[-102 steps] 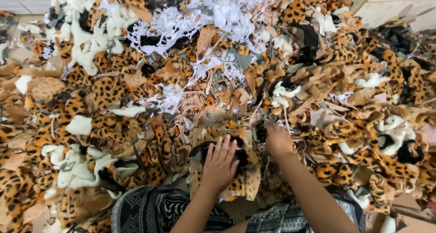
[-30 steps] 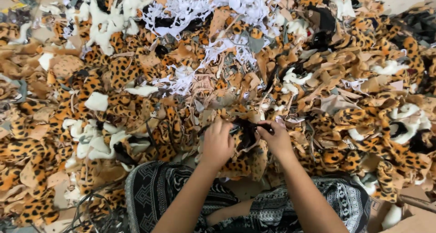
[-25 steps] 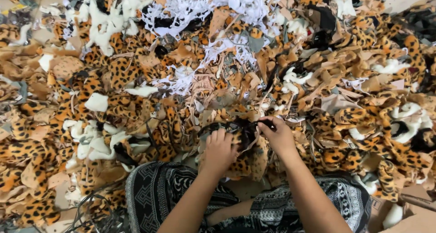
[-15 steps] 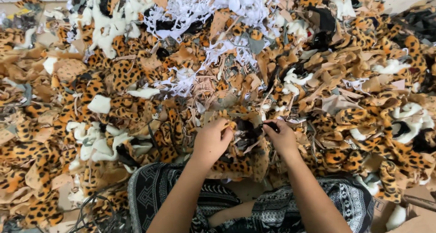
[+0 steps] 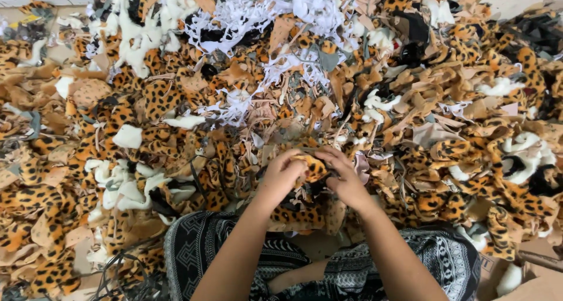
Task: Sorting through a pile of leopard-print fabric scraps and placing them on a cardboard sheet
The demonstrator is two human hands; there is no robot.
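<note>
The light is bright, soft and even, like daylight from above. Shadows are weak, only small dark gaps between the fabric scraps (image 5: pixel 146 96). There is no glare. The white shreds (image 5: pixel 246 14) look a little overexposed. The edges bend slightly, and fine detail is a bit soft.

a small leopard-print plush fabric scrap (image 5: pixel 311 167), orange-tan with black spots, sits bunched and folded between the fingertips of both hands, lifted just above the heap. directly beneath it lies a larger leopard-print fabric piece (image 5: pixel 296 214), spread flatter on the near edge of the pile, just beyond the person's lap.
</note>
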